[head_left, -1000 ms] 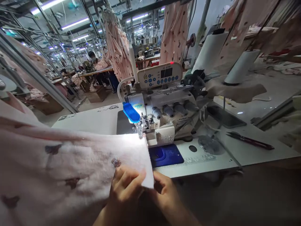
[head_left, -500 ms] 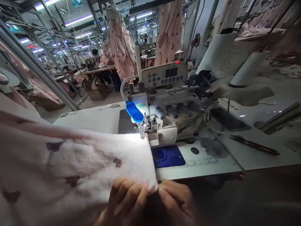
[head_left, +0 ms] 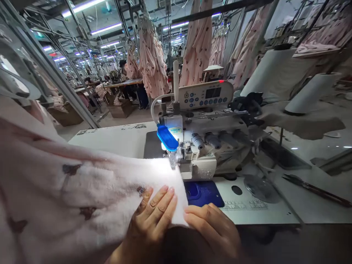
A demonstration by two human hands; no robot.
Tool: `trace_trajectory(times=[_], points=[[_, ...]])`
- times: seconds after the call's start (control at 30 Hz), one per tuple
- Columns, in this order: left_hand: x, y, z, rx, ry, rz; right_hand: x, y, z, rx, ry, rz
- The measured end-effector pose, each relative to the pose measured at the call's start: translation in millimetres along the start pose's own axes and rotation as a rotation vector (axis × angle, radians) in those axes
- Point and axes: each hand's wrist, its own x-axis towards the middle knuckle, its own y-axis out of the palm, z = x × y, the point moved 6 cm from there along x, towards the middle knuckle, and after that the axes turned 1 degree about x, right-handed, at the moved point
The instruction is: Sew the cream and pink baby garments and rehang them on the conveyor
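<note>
A fluffy pink fabric (head_left: 82, 187) with small brown prints lies across the left of the white sewing table (head_left: 115, 137), its right edge under the lit presser foot (head_left: 173, 159) of an overlock sewing machine (head_left: 203, 146). My left hand (head_left: 154, 220) lies on top of the fabric's near corner with its fingers stretched flat. My right hand (head_left: 214, 229) grips the same corner from the right, fingers curled round the edge, just in front of a blue plate (head_left: 203, 192).
Large white thread cones (head_left: 275, 73) stand behind the machine on the right. Dark scissors (head_left: 313, 189) lie on the table at the right. Pink garments (head_left: 154, 66) hang overhead. Another person (head_left: 123, 69) works at a far table.
The view has shifted so the machine sits further right and lower. My left hand's fingers have moved up onto the fabric and flattened out; the fabric edge has slid closer to the presser foot.
</note>
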Motion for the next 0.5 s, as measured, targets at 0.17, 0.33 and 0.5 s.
trace_trajectory(times=[0.17, 0.33, 0.5], points=[[10.9, 0.1, 12.8, 0.021, 0.017, 0.038, 10.0, 3.7, -10.3, -0.058, 0.049, -0.067], [22.8, 5.5, 27.3, 0.015, -0.051, 0.193, 23.1, 9.8, -21.1, -0.049, -0.039, -0.145], [36.1, 12.9, 44.9, 0.019, -0.067, 0.252, 40.9, 16.3, -37.7, -0.086, -0.036, -0.099]])
